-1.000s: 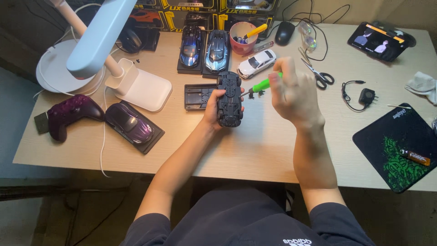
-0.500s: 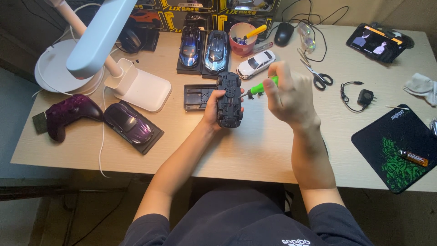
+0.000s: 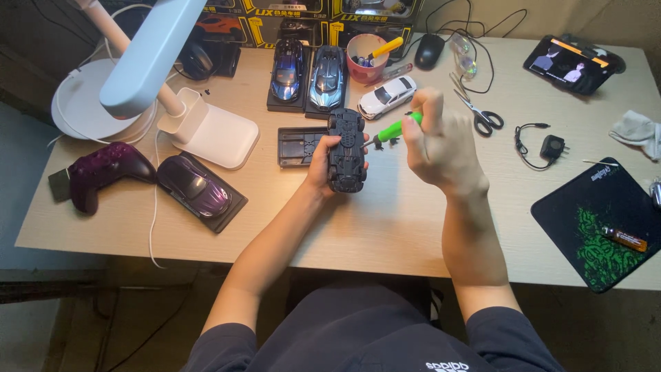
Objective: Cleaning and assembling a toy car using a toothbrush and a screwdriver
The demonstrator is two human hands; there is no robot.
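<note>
L hand [image 3: 323, 162] grip closed round upturned black toy car [image 3: 346, 149]; R hand [image 3: 441, 148] grip closed on green screwdriver [image 3: 392, 129], tip at chassis, mid-worktop. Unchanged vs earlier.

Model car [image 3: 346, 150] held upside down at table [image 3: 385, 227] centre, between left hand [image 3: 322, 162] and right hand [image 3: 437, 145]. Empty base tray [image 3: 297, 146] just left of it. Two cars on bases [image 3: 308, 74] far behind; cup [image 3: 366, 58] right of those. Scissors [image 3: 476, 114] right of right hand. Game controller [image 3: 103, 169] far left, mouse pad [image 3: 602, 224] far right.
</note>
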